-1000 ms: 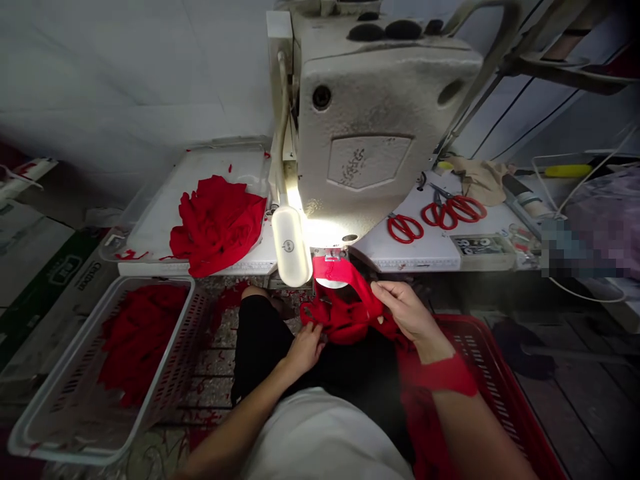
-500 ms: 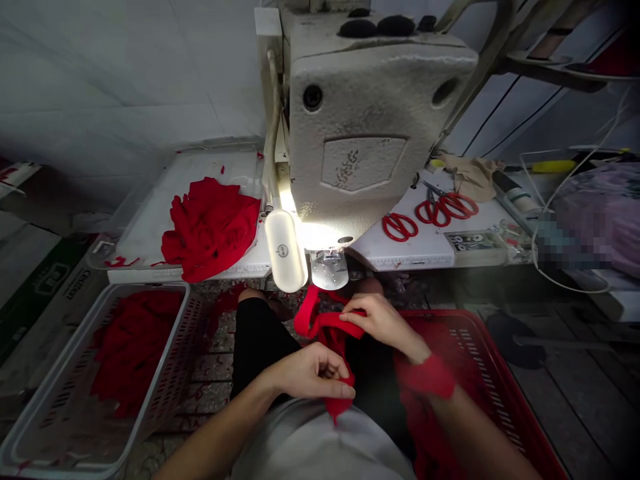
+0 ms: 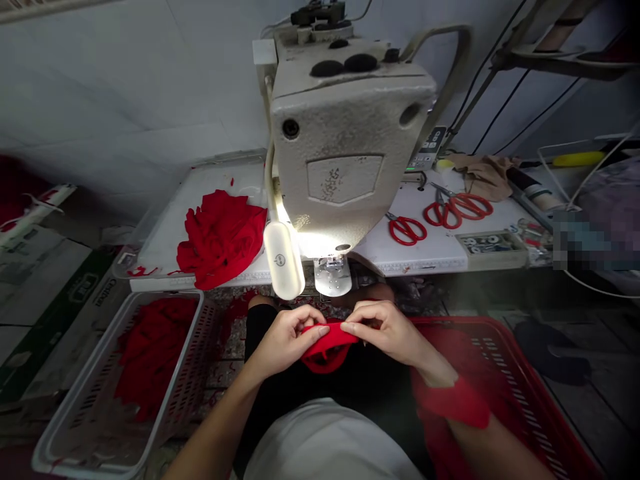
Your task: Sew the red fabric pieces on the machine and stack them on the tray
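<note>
Between my two hands a red fabric strip (image 3: 327, 340) is stretched over my lap, its lower part hanging in a loop. My left hand (image 3: 295, 337) pinches one end of the stretch between thumb and fingers. A short way to the right, my right hand (image 3: 383, 330) pinches the same strip. Just beyond my hands is the sewing machine (image 3: 345, 180), its lit lamp (image 3: 284, 260) on the left and a metal plate (image 3: 333, 277) under the head. A red cloth band (image 3: 453, 401) sits around my right forearm.
Crumpled red fabric (image 3: 223, 237) lies on the table left of the machine. A white basket (image 3: 200, 320) with red cloth stands below it. Red-handled scissors (image 3: 407, 230) and a parts tray (image 3: 483, 243) lie to the right. A red basket (image 3: 505, 347) is beside my right leg.
My left hand has moved up and forward to the level of my right hand. The strip, formerly hanging loose and curled, is now held taut between both. The camera view has shifted slightly.
</note>
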### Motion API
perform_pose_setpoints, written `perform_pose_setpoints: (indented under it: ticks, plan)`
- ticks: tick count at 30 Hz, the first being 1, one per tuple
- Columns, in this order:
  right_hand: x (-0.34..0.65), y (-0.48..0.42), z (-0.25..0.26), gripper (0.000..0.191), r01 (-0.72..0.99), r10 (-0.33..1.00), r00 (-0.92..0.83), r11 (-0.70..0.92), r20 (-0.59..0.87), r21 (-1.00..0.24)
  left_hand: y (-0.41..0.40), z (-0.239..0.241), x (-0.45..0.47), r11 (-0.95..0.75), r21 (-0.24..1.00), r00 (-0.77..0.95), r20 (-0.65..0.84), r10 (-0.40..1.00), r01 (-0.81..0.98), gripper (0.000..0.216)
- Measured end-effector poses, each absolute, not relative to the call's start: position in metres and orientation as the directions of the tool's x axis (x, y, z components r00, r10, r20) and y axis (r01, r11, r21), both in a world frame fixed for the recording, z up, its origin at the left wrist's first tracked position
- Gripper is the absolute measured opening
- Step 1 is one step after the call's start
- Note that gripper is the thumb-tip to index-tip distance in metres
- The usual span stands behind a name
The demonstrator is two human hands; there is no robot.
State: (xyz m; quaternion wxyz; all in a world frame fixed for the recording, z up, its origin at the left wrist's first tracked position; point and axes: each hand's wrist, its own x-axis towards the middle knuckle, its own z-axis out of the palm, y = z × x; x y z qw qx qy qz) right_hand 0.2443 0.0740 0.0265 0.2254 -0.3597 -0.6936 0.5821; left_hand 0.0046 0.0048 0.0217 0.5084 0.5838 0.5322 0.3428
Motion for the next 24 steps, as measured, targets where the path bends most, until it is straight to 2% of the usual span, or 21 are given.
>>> perform_pose_setpoints:
  ticks: [3, 5, 9, 12, 15, 21, 24]
  plan:
    - [0.244, 0.074, 0.032, 0.028, 0.2, 0.812, -0.576, 0.031, -0.092, -0.979, 0.005, 0.02, 0.005, 0.036, 0.981, 0.126, -0.06, 0.99, 0.19, 0.031]
    - [0.243, 0.072, 0.038, 0.027, 0.187, 0.829, -0.555, 0.043, -0.069, -0.981, 0.007, 0.022, 0.004, -0.068, 0.967, 0.114, 0.041, 0.993, 0.244, 0.025]
    - [0.238, 0.066, 0.054, 0.021, 0.238, 0.869, -0.471, 0.293, 0.154, -0.926, 0.01, 0.03, 0.0, -0.264, 0.874, 0.107, 0.242, 0.964, 0.407, 0.022]
    - [0.234, 0.065, 0.062, 0.018, 0.271, 0.867, -0.415, 0.407, 0.276, -0.872, 0.013, 0.037, 0.0, -0.309, 0.84, 0.101, 0.296, 0.95, 0.446, 0.023]
    - [0.231, 0.069, 0.062, 0.021, 0.278, 0.896, -0.366, 0.364, 0.252, -0.889, 0.02, 0.041, 0.001, -0.272, 0.858, 0.057, 0.275, 0.96, 0.436, 0.025]
    - [0.226, 0.086, 0.049, 0.027, 0.147, 0.962, -0.265, 0.11, 0.068, -0.983, 0.042, 0.043, 0.006, -0.022, 0.963, -0.138, 0.061, 0.989, 0.27, 0.029]
    - [0.225, 0.094, 0.045, 0.03, 0.085, 0.977, -0.21, 0.047, 0.029, -0.995, 0.055, 0.046, 0.008, -0.03, 0.969, -0.191, 0.079, 0.978, 0.247, 0.028]
